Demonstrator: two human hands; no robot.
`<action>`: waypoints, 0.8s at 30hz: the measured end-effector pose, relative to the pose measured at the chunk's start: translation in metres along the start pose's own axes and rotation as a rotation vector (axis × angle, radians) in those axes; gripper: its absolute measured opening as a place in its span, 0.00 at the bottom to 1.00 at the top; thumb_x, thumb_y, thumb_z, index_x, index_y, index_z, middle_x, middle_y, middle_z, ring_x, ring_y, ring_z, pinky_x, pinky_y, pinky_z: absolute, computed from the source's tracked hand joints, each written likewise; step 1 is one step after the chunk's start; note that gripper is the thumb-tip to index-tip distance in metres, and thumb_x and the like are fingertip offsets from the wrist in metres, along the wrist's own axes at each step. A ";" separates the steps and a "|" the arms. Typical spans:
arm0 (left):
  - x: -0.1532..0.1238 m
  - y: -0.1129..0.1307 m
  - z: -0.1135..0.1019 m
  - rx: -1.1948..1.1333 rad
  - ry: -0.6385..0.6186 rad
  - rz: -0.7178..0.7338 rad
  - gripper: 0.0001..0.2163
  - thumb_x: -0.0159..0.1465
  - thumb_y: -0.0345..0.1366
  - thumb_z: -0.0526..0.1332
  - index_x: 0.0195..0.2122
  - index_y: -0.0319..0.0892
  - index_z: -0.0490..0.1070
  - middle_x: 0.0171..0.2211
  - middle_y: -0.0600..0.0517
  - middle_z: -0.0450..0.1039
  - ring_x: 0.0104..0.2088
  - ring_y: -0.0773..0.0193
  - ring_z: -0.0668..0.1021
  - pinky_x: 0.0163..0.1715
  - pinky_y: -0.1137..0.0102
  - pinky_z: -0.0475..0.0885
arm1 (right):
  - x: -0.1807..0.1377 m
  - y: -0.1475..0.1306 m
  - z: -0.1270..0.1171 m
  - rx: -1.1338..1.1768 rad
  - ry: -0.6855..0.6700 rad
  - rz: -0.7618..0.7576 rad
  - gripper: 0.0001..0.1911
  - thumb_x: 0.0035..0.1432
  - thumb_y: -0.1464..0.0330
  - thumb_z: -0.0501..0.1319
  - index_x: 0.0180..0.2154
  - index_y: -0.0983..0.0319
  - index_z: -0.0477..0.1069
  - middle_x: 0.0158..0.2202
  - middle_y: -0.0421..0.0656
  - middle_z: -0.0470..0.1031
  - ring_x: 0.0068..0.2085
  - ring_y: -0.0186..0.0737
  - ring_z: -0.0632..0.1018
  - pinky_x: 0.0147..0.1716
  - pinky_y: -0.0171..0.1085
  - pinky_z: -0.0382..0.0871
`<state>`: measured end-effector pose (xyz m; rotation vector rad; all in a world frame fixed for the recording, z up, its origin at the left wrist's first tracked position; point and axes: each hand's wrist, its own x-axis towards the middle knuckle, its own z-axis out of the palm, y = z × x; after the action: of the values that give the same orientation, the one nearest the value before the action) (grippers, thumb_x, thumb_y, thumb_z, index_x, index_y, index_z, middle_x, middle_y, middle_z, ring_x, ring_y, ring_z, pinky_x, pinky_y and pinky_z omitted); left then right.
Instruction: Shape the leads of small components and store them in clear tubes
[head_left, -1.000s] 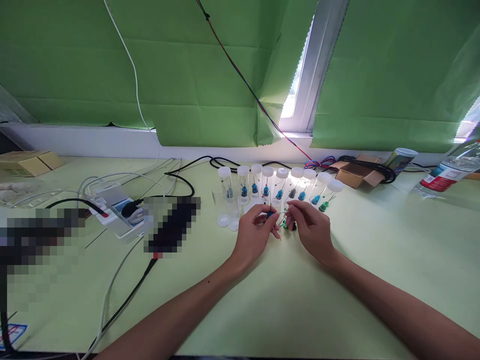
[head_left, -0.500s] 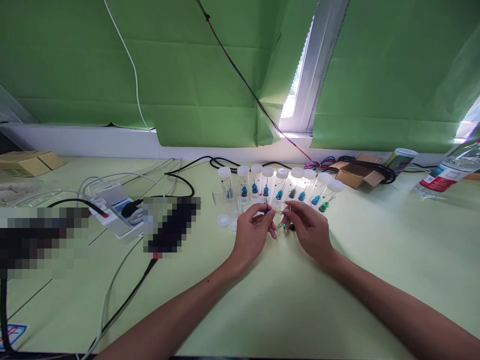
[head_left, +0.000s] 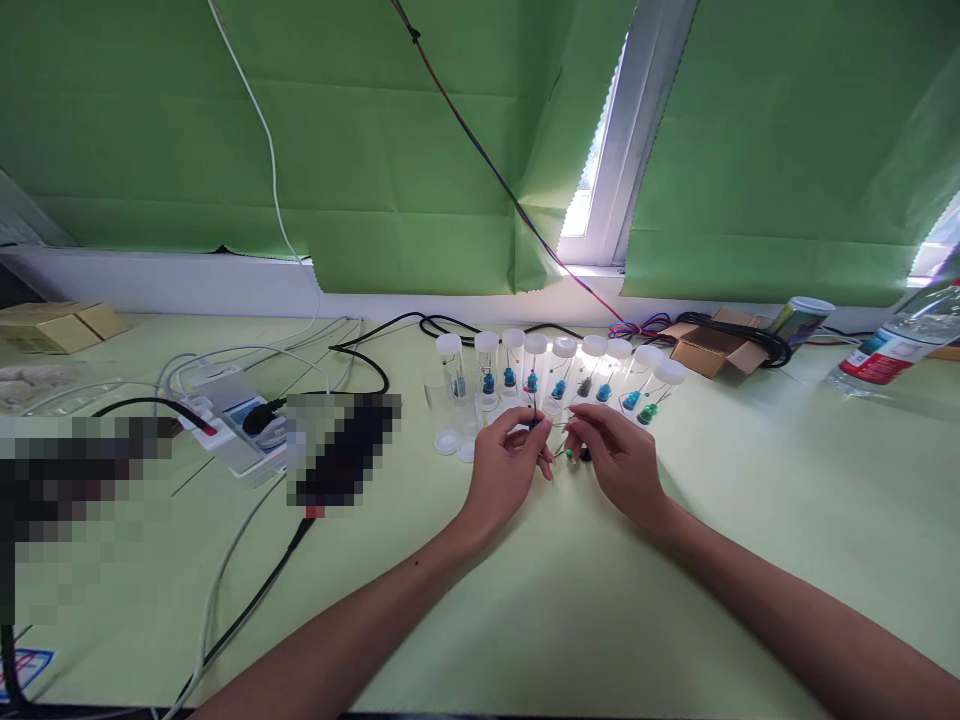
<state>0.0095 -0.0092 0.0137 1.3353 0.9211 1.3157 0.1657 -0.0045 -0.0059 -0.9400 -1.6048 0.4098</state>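
My left hand (head_left: 507, 465) pinches a small blue component with thin wire leads (head_left: 534, 424) just in front of a row of clear tubes. My right hand (head_left: 618, 452) is closed in a pinch on the other end of the thin lead, close beside the left. A small green and a dark component (head_left: 577, 454) lie on the table between the hands. The clear tubes with white caps (head_left: 559, 372) stand in a row behind, each holding a blue, dark or green component.
Loose white caps (head_left: 447, 441) and an open tube (head_left: 435, 400) lie left of the hands. A power strip (head_left: 232, 420) with cables sits further left. At the right back are a cardboard box (head_left: 709, 345), a can (head_left: 799, 318) and a water bottle (head_left: 896, 345).
Both hands rose slightly and drew closer to the tubes, still pinching the small component. The pieces on the table stay put.
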 end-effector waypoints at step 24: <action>-0.001 -0.001 0.000 0.011 -0.007 0.003 0.09 0.61 0.43 0.62 0.35 0.42 0.70 0.20 0.56 0.68 0.19 0.69 0.72 0.23 0.71 0.71 | 0.001 0.000 -0.002 -0.135 0.005 0.022 0.11 0.65 0.65 0.56 0.30 0.61 0.70 0.17 0.35 0.67 0.19 0.31 0.68 0.23 0.33 0.64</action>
<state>0.0097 -0.0101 0.0125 1.3493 0.9231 1.3088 0.1673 -0.0045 -0.0051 -1.0603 -1.6345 0.3170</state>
